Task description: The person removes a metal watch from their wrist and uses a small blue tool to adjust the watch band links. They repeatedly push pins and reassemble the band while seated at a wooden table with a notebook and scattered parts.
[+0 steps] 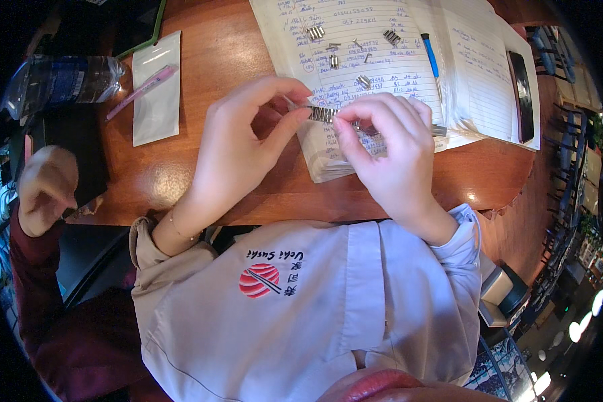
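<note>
A metal link watch band (pixel 323 114) is stretched between my two hands above an open notebook. The thumb and forefinger of my left hand (pixel 238 137) pinch its left end. My right hand (pixel 398 144) pinches the other end, and its curled fingers hide part of the band. Loose metal links lie on the page beyond my hands: one group (pixel 314 33) at the upper left, another (pixel 391 37) at the upper right, and one (pixel 363 82) closer to my fingers. Several small metal pieces (pixel 357 43) lie among them. A blue screwdriver (pixel 430 55) rests on the notebook.
The notebook (pixel 472 74) covers the table's (pixel 157 167) middle and right, with a dark phone (pixel 521 97) on its right edge. On the left are a water bottle (pixel 70 79), a white packet (pixel 159 107) and a pink pen (pixel 141 91). Another person's hand (pixel 48 184) is at the far left.
</note>
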Available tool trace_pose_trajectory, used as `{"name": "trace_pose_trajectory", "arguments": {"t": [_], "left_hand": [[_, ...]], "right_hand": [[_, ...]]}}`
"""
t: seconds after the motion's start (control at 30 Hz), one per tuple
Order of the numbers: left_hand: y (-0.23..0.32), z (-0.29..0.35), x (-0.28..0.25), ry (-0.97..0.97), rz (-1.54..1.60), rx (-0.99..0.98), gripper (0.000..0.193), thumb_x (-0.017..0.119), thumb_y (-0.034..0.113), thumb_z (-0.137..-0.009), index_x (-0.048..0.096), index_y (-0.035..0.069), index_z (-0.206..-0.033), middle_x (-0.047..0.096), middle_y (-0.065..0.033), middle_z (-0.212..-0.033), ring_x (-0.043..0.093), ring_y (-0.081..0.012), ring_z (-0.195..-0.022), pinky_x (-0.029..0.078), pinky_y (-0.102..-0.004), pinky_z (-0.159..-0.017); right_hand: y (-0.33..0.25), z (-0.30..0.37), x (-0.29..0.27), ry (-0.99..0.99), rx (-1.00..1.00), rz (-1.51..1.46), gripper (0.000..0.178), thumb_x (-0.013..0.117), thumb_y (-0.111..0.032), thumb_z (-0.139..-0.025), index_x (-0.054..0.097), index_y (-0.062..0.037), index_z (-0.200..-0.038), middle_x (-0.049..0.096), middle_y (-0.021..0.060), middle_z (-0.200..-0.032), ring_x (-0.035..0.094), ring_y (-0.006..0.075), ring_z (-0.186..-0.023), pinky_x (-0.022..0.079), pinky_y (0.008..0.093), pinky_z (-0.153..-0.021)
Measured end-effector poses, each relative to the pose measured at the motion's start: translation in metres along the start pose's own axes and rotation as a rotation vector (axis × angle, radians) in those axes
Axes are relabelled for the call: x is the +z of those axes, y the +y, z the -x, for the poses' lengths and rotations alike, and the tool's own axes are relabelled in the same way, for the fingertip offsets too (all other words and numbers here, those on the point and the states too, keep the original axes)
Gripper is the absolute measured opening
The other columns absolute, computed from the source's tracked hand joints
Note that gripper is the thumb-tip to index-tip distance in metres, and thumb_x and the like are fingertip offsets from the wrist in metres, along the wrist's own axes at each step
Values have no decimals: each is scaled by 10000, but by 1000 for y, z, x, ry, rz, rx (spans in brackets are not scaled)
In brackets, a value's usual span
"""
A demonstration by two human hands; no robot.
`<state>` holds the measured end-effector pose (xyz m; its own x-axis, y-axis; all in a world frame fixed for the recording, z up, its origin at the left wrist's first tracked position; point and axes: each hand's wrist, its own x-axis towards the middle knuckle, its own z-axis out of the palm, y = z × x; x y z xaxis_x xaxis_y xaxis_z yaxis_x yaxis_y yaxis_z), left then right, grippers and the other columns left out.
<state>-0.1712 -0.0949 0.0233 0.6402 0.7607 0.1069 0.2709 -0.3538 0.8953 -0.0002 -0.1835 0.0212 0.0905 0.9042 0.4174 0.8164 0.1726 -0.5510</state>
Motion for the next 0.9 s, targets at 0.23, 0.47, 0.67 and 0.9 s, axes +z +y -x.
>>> {"name": "trace_pose_trajectory", "arguments": {"t": [0.23,0.47,0.67,0.9], "left_hand": [[-12,-4,-2,-68,-295,170,237,690,-49,-724,662,-1,-954,601,-122,-921,615,-246,-860,497,-308,-748],[-15,-4,2,-69,-176,104,206,690,-50,-724,657,-17,-925,608,-124,-913,627,-242,-816,504,-300,-722],[-19,-4,4,-42,-165,128,204,695,-44,-713,649,-17,-909,612,-128,-900,625,-265,-805,505,-307,-716],[-23,-3,6,8,-134,154,206,701,-34,-702,633,-10,-895,607,-125,-881,612,-294,-795,502,-334,-698]], "right_hand": [[-7,21,19,25,-204,308,102,618,-95,-699,518,-88,-718,478,27,-726,512,174,-696,404,366,-758],[-17,22,28,13,-153,410,93,602,-86,-691,509,-82,-685,459,38,-705,502,177,-686,409,352,-716],[-24,18,26,-27,-197,516,93,589,-77,-667,498,-88,-650,448,30,-684,484,164,-654,400,328,-687],[-30,16,25,-81,-201,575,89,595,-88,-646,509,-95,-669,514,25,-721,508,148,-675,389,323,-712]]}}
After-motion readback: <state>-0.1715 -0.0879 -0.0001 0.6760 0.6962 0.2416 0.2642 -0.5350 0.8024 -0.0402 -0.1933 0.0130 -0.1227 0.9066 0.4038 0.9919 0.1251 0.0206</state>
